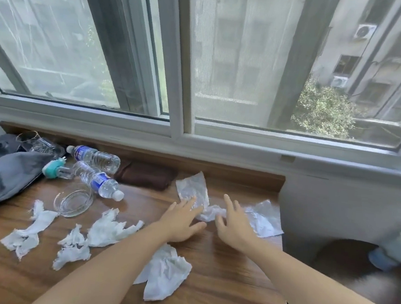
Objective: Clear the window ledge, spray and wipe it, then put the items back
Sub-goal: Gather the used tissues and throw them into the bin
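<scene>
Wooden ledge (219, 282) runs below the window frame (179, 128), and we see both our arms stretched over its right part. Our left hand (181, 220) lies with straight, spread fingers, the fingertips (194, 199) touching a clear plastic wrapper (192, 187) that sits near the ledge's back edge. Our right hand (233, 221) is also spread and relaxed, gripping nothing, its fingers over a crumpled white tissue (210, 212) between the two hands. Just right of that hand a second clear plastic sheet (265, 218) lies at the ledge's right edge.

Under our left forearm, near the front edge, rests a larger wrinkled tissue (167, 275). Further left along the front half lie three more crumpled tissues (110, 228), well apart from the hands. Behind them stands a small round glass dish (72, 201). Two water bottles (97, 181) lie on their sides toward the back left, one behind the other, with a teal-capped plug-in device (53, 168) just beside them. A folded brown cloth (144, 174) lies against the back edge, right of the bottles. Grey fabric (0, 180) is heaped at the left edge.
</scene>
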`<state>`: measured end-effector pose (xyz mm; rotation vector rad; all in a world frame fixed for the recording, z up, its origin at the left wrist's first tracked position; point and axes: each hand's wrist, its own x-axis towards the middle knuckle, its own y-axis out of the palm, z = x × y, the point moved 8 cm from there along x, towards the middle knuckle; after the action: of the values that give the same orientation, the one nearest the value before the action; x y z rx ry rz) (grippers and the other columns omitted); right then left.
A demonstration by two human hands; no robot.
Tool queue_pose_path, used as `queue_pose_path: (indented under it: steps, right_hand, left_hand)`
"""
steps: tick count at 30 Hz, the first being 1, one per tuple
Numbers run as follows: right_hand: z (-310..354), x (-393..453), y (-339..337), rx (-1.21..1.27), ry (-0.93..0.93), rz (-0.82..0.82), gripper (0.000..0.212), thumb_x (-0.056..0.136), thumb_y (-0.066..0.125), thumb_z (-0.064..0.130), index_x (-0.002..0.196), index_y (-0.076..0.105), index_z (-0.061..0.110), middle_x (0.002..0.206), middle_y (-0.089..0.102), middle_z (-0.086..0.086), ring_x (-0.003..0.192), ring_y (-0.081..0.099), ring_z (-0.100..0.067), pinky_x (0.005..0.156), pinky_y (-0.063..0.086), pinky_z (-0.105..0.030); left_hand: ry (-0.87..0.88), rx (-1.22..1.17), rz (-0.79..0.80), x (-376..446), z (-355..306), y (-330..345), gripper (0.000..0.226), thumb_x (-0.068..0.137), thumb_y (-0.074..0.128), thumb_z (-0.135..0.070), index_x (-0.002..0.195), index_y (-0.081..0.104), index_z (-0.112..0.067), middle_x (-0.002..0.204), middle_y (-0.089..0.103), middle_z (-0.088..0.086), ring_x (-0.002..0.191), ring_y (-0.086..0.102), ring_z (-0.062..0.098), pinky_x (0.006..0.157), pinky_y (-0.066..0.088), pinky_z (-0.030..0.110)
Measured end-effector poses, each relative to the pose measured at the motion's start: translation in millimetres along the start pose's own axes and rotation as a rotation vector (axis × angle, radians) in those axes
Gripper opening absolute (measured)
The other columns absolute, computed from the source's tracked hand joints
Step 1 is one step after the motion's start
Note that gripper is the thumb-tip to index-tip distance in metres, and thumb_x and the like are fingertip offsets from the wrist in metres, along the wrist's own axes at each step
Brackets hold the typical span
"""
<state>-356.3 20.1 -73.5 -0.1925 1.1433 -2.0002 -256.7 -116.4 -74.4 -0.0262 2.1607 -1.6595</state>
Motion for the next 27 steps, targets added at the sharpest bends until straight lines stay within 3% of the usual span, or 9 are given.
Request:
queue_pose_path:
  steps: [3, 6, 8, 10, 14, 17, 21, 24, 27]
  right_hand:
    - [14.7, -4.7, 5.3, 0.083, -0.13, 0.016, 0.073, 0.098, 0.045, 0.042, 0.163, 0.011, 0.039, 0.173, 0.013, 0.0, 0.16, 0.011, -0.02, 0.124, 0.03, -0.043]
    - [39.2, -15.1, 12.3, 0.092, -0.238, 0.079, 0.081, 0.081, 0.044, 0.046, 0.159, 0.021, 0.045, 0.172, 0.012, 0.006, 0.152, 0.032, -0.018, 0.105, 0.042, -0.025]
    - [54.6, -21.6, 19.5, 0.087, -0.273, 0.106, 0.092, 0.072, 0.037, 0.056, 0.161, 0.027, 0.038, 0.17, 0.009, 0.013, 0.146, 0.035, -0.006, 0.101, 0.042, -0.022]
    - [64.8, -24.2, 32.0, 0.088, -0.253, 0.144, 0.097, 0.068, 0.035, 0.053, 0.163, 0.025, 0.036, 0.169, 0.011, 0.017, 0.146, 0.034, -0.003, 0.111, 0.039, -0.025]
    - [79.8, -25.2, 56.1, 0.094, -0.186, 0.166, 0.084, 0.088, 0.057, 0.038, 0.163, 0.02, 0.032, 0.158, 0.038, 0.01, 0.143, 0.036, -0.007, 0.115, 0.029, -0.02]
    - [90.9, -25.6, 69.1, -0.001, -0.176, 0.104, 0.077, 0.092, 0.051, 0.061, 0.161, 0.018, 0.048, 0.15, 0.049, 0.006, 0.138, 0.041, -0.02, 0.114, 0.031, -0.037]
    - [111.4, -30.4, 90.6, -0.216, -0.182, 0.154, 0.069, 0.09, 0.037, 0.081, 0.152, 0.008, 0.07, 0.155, 0.038, 0.004, 0.14, 0.03, -0.027, 0.119, 0.018, -0.057]
    - [128.7, -38.1, 100.2, -0.307, -0.186, 0.257, 0.078, 0.085, 0.041, 0.088, 0.15, 0.001, 0.073, 0.17, 0.016, 0.002, 0.155, 0.003, -0.037, 0.121, -0.002, -0.068]
    - [133.5, -44.4, 99.4, -0.328, -0.183, 0.331, 0.099, 0.076, 0.052, 0.093, 0.151, -0.009, 0.069, 0.174, -0.005, 0.004, 0.158, -0.014, -0.036, 0.122, -0.007, -0.069]
  left_hand:
    - [0.187, 0.009, -0.047, -7.0, -12.0, -0.6, 0.057, 0.105, 0.042, -0.055, 0.155, 0.036, -0.027, 0.17, 0.021, 0.004, 0.156, 0.017, 0.021, 0.126, 0.018, 0.046]
    - [0.296, -0.113, -0.019, -15.7, -11.4, 0.6, 0.036, 0.105, 0.047, -0.039, 0.136, 0.054, -0.022, 0.15, 0.049, 0.0, 0.136, 0.046, 0.02, 0.113, 0.038, 0.039]
    - [0.246, -0.297, 0.006, -20.4, 0.3, -0.6, 0.03, 0.099, 0.05, -0.023, 0.129, 0.057, -0.019, 0.135, 0.061, -0.001, 0.122, 0.057, 0.019, 0.097, 0.047, 0.032]
    - [0.179, -0.549, -0.003, -26.2, 14.5, -6.0, 0.034, 0.091, 0.051, -0.007, 0.123, 0.059, -0.017, 0.125, 0.063, -0.003, 0.114, 0.06, 0.012, 0.093, 0.051, 0.031]
    - [0.066, -0.884, 0.004, -41.2, 49.8, -9.1, 0.051, 0.085, 0.053, 0.005, 0.122, 0.052, -0.03, 0.135, 0.055, -0.005, 0.131, 0.05, 0.005, 0.092, 0.054, 0.021]
    - [0.07, -0.725, -0.048, -52.6, 78.6, -21.2, 0.045, 0.091, 0.052, -0.007, 0.129, 0.047, -0.03, 0.142, 0.051, -0.003, 0.135, 0.046, 0.013, 0.106, 0.048, 0.037]
    - [0.131, -0.444, -0.047, -84.2, 106.0, -39.0, 0.043, 0.101, 0.052, -0.022, 0.143, 0.043, -0.024, 0.152, 0.044, -0.004, 0.146, 0.037, 0.018, 0.115, 0.036, 0.035]
    - [0.112, -0.22, 0.027, -114.8, 129.9, -33.6, 0.067, 0.103, 0.052, -0.044, 0.159, 0.025, -0.02, 0.171, 0.015, 0.002, 0.16, 0.0, 0.024, 0.126, 0.014, 0.04]
    - [0.05, -0.102, 0.095, -146.7, 153.8, -20.7, 0.099, 0.09, 0.053, -0.073, 0.164, 0.005, -0.028, 0.172, -0.013, 0.001, 0.157, -0.021, 0.026, 0.128, -0.001, 0.044]
